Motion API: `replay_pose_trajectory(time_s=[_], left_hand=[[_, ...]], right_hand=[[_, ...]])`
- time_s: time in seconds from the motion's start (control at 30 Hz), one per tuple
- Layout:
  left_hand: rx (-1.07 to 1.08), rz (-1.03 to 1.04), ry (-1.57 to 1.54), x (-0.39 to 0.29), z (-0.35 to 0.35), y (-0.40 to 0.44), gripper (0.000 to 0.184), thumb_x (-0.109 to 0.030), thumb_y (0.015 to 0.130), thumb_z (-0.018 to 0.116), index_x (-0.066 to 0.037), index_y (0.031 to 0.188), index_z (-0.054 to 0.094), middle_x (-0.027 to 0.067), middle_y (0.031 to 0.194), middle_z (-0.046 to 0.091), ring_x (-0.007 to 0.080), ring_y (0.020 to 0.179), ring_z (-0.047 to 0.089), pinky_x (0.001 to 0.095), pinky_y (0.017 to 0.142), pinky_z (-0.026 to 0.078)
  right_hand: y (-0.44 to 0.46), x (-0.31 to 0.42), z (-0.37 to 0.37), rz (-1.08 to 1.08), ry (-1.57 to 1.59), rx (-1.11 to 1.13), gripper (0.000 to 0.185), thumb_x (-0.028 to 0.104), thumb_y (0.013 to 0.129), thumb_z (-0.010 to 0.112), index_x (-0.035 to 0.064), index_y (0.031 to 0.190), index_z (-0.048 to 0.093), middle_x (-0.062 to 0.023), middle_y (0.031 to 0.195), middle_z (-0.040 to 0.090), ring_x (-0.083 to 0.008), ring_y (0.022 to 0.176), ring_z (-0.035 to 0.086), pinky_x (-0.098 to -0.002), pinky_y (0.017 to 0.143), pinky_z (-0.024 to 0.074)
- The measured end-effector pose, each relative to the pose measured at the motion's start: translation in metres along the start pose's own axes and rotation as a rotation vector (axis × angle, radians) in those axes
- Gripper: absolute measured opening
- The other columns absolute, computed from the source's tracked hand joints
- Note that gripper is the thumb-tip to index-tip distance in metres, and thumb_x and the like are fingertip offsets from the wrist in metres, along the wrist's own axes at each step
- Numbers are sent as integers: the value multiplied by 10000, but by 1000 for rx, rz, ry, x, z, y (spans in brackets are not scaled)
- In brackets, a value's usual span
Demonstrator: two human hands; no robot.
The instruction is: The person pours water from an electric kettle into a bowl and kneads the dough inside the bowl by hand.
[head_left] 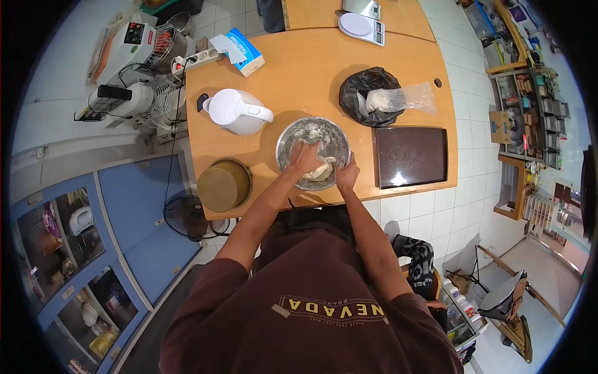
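A metal mixing bowl stands near the front edge of the table, its inside dusted with flour. In it lies a pale lump of dough, and white smears cling to the far wall. My left hand reaches into the bowl with its fingers bent against the dough; the fingertips are partly hidden. At the bowl's right rim, my right hand grips the edge with its fingers curled round it.
On the wooden table are a white electric kettle, a round brown container, a dark baking tray, a black plastic bag with a clear bag, a tissue box and a kitchen scale.
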State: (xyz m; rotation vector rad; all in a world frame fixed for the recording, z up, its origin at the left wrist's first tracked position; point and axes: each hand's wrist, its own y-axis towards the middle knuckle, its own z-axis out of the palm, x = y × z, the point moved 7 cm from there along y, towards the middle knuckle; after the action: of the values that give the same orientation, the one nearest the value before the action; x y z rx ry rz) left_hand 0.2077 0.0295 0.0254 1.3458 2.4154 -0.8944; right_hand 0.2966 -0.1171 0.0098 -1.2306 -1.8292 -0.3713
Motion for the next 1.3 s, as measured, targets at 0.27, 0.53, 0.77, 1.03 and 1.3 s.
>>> replay_pose_trajectory(time_s=[0.27,0.53,0.77,1.03,1.3], left_hand=[[-62,232,-31,4,48,-7,767,-396,712,802,-90,1368,549,247,1279,567,379,1211,552,534,1029,395],[-122,171,-180,18,57,-38,792,-300,696,808,-49,1384,503,225,1322,545,445,1199,525,518,1018,423],[-494,-236,-500,45,52,-37,703,-203,736,784,48,1328,500,263,1284,551,443,1211,511,486,1052,405],[-595,-248,-485,60,30,-20,691,-117,775,762,7,1395,484,278,1221,450,457,1165,477,503,1026,397],[-211,-183,-208,3,-8,-24,711,-284,772,788,-18,1377,526,328,1433,359,473,1336,395,512,1106,374]], right_hand=[[4,-10,0,22,-27,12,490,-10,746,619,-10,1234,578,-295,976,697,-451,948,685,-469,828,542],[4,-7,-1,17,-12,27,482,-31,740,607,-20,1221,581,-308,958,695,-463,929,683,-478,811,546],[5,9,-3,-102,-19,89,520,-48,738,615,3,1253,564,-283,982,701,-446,939,684,-470,828,544],[-1,7,-6,-3,-53,110,519,-24,757,621,2,1270,547,-282,1012,695,-460,976,668,-472,848,538],[-1,1,-1,-37,-44,93,511,-17,774,613,-7,1281,546,-289,1017,694,-452,978,674,-473,843,536]])
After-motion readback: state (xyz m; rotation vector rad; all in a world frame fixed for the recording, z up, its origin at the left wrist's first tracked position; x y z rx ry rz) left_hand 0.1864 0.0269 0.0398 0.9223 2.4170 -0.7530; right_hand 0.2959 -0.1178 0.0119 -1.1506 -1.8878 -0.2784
